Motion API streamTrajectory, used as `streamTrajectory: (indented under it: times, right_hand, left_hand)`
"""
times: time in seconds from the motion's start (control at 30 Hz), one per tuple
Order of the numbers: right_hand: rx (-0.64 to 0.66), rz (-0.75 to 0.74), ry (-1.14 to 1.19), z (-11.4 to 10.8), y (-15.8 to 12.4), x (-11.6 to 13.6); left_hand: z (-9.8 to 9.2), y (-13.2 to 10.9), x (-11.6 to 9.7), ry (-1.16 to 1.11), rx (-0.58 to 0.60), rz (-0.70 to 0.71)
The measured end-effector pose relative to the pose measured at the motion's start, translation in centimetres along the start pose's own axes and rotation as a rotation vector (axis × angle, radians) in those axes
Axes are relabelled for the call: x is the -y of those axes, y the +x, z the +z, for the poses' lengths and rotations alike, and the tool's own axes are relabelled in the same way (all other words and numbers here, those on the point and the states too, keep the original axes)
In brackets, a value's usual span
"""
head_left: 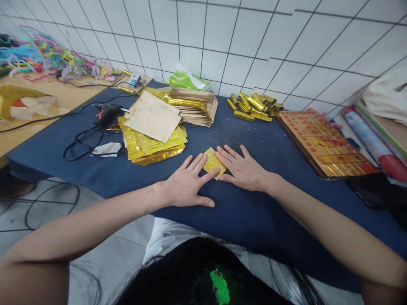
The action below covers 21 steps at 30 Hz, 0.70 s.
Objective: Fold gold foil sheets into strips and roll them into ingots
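Observation:
A small folded piece of gold foil paper [213, 163] lies on the dark blue cloth in front of me. My left hand [190, 180] rests flat on its left side, fingers spread and the index finger reaching across its lower part. From the right, my right hand [243, 168] lies flat with fingertips on the paper's right edge. Fingers cover parts of the paper's edges. To the left is a stack of gold foil sheets [155, 154] with a tan paper sheet [154, 115] on top.
Gold paper rolls [254, 106] are piled near the tiled wall. A red-gold printed stack [327, 142] lies at right. Brown paper [203, 110] is stacked before a green tissue pack [187, 80]. A black glue gun [108, 114] with its cable and a yellow glue gun [12, 101] lie left.

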State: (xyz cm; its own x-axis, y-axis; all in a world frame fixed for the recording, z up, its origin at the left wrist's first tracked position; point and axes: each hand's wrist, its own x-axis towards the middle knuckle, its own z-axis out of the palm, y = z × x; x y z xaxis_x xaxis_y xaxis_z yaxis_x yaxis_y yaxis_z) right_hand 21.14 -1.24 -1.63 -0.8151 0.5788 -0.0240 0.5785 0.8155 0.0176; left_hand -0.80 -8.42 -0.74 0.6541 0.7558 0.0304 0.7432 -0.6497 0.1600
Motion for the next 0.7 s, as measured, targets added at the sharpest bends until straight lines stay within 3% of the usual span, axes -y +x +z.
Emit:
streamTrajectory:
  times: [0.17, 0.3, 0.43, 0.7]
  right_hand:
    - [0.027, -0.009, 0.033, -0.8, 0.1, -0.1]
    - [0.023, -0.022, 0.065, -2.1, 1.2, 1.8]
    - [0.042, -0.101, 0.126, -2.1, 2.5, 3.4]
    - [0.067, 0.0, 0.067, -1.1, 2.1, 1.3]
  left_hand:
    - [-0.2, 0.1, 0.0, 0.03, 0.014, 0.002]
    - [-0.1, 0.1, 0.0, 0.032, 0.009, 0.005]
    - [0.2, 0.1, 0.0, 0.022, 0.009, 0.005]
    - [0.5, -0.1, 0.1, -0.002, -0.038, -0.002]
